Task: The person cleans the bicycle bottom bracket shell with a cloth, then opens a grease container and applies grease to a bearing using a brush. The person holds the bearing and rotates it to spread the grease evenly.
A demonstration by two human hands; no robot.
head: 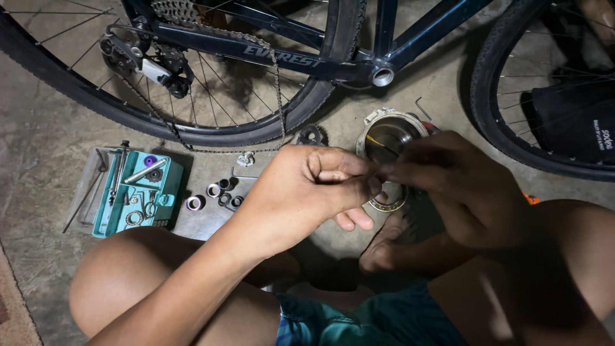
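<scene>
**Two hands pinch a small part beside the bike**

We sit on the floor with our knees up. Our left hand (307,192) is curled shut, thumb and first finger pressed together at the tips. Our right hand (461,186) comes in from the other side, and its fingertips meet the left ones. Something tiny sits in that pinch, too small and dark for us to tell what it is. We think both hands squeeze it so it cannot drop and roll away.

Just under the fingertips a metal ring (387,204) shows, with little balls around it. We cannot tell if a finger holds it or if it lies on the floor.

Just past the fingertips stands a round metal cup (391,136). It sits close, so a part can go in or come out with a short reach.

Well off to the left of the left hand lies a teal tool box (138,192), open, with tools inside. Between the box and the left hand, small rings (221,194) lie in a bunch, likely so none gets lost.

Beyond both hands stands the bike (288,61), its chain (279,96) hanging loose.
</scene>
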